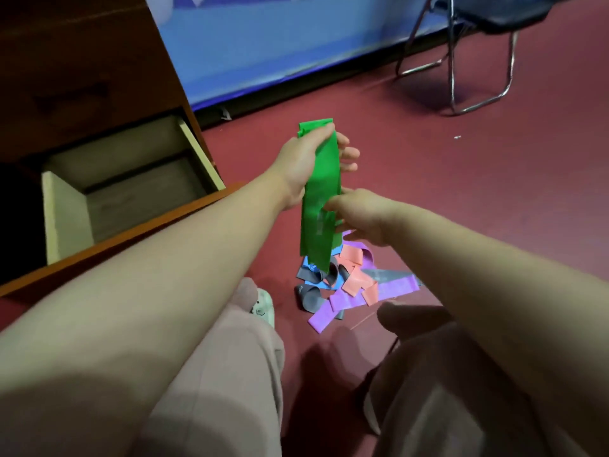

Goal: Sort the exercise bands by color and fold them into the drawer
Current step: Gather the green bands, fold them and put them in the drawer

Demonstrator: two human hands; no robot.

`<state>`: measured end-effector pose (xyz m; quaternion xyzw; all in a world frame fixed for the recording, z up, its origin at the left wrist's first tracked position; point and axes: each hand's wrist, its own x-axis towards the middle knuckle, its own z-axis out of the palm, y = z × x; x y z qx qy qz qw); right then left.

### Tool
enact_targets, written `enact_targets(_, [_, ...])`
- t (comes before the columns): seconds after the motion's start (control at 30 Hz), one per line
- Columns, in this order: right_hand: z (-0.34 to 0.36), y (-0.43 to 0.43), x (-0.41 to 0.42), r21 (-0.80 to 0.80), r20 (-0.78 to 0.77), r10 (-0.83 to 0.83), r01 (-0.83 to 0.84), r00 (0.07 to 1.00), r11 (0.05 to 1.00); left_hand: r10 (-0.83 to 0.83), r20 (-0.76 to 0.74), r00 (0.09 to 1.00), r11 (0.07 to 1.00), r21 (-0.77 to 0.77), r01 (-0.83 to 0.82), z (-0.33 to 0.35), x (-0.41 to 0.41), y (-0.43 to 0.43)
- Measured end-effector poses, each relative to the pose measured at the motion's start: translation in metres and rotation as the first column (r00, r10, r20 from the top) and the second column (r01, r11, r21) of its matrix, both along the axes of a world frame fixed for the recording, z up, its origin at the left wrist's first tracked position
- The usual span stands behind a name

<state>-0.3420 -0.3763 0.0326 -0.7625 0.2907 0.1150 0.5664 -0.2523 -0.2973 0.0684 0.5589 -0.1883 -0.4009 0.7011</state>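
1. The left hand (301,163) grips the top of the green band (321,196), thumb across the front and fingers curled behind. The band hangs upright above the floor (461,209).
2. The right hand (361,214) pinches the band's edge lower down, thumb and fingertips closed on it.
3. The band's loose lower end dangles just over the pile (352,278) of blue, grey, coral and purple bands. It could drag one along and mix the colours.
4. The grip on the band's edge looks thin. A pull to fold could make the stretchy band slip out or twist.
5. The drawer (66,212) stands open to the left, well apart from the band. A loose fold would likely spring open on the way there.
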Motion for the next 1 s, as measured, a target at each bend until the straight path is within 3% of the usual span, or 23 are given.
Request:
enact_targets(0.13, [0.021,0.023,-0.024,-0.203,-0.098,0.084,-0.103,0.992,0.974,0.048,0.091,0.995,0.998,-0.045,-0.044,0.016,-0.018,0.024])
enact_targets(0.2, [0.019,0.031,-0.033,-0.225,-0.065,0.081,-0.093,0.995,0.97,0.042,0.119,0.992,0.998,-0.054,-0.036,0.019,-0.027,0.035])
enact_targets(0.37, [0.004,0.038,-0.038,0.002,0.133,0.049,-0.049,0.99,0.999,0.046,0.042,0.998,0.996,-0.075,-0.042,0.011,-0.039,0.051])
enact_targets(0.8, [-0.008,0.063,-0.013,0.324,0.157,-0.095,0.039,0.983,0.945,0.189,-0.102,0.977,0.976,-0.089,-0.198,0.002,-0.007,0.047])
enact_targets(1.0, [-0.012,0.057,-0.009,0.25,0.13,-0.087,0.053,0.988,0.967,0.221,-0.117,0.968,0.975,0.028,-0.22,-0.002,0.01,0.044])
